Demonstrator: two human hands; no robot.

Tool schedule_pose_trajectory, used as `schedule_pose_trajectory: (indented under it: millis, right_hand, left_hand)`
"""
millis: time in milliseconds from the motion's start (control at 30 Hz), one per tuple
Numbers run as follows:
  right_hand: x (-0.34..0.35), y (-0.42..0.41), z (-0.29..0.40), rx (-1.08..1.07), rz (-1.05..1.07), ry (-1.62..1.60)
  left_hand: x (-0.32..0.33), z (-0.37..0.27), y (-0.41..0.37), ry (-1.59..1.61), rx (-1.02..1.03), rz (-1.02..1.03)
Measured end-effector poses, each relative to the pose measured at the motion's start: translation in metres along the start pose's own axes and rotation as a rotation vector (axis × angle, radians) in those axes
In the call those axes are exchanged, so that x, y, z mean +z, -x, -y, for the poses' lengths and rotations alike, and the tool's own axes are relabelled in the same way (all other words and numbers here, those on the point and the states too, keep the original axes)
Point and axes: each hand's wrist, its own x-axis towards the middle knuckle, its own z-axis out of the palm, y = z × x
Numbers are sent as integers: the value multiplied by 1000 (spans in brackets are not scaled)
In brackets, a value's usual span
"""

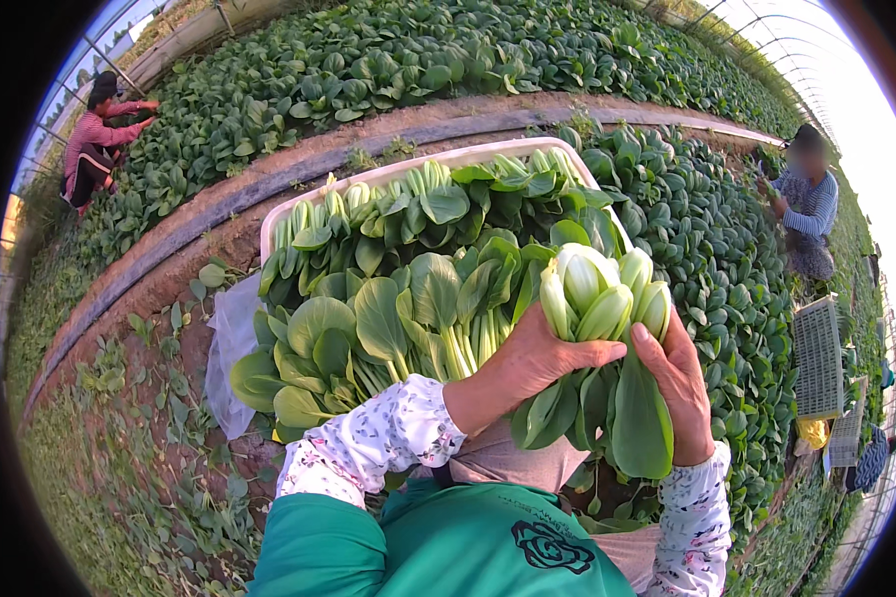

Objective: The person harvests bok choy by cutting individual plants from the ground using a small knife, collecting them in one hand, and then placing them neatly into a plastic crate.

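Observation:
Between my two hands is a bunch of bok choy (593, 295), its pale stem bases pointing up and away and its green leaves hanging down toward my lap. My left hand (519, 358) grips the bunch from the left, with the thumb across the stems. On the other side my right hand (676, 380) closes around it, thumb pressed near the base. Just beyond my hands stands a pale plastic crate (388, 173), filled with rows of bok choy (411, 313). Stems at the crate's far side point outward; leaves cover the middle.
A clear plastic bag (231, 358) hangs at the crate's left side. Growing bok choy (687, 216) borders it on the right. A dark strip (216, 213) crosses the soil. One person (93, 142) crouches far left, another (806, 194) at right, near a slatted crate (818, 358).

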Motion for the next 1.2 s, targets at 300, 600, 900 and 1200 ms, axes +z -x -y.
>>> schedule_pose_trajectory:
  millis: [300,600,900,1200]
  right_hand:
    - [45,-137,17,-176,218,253]
    - [-12,-328,-70,-403,-120,1044]
    - [-23,-337,-136,-364,-131,967]
    - [-19,-298,-140,-403,134,1241]
  left_hand:
    - [-71,-98,-57,106,-13,-79]
    - [-183,-20,-199,-88,127,-391]
    - [-259,25,-196,-640,248,-593]
    - [-199,4,-163,-1666,195,-114]
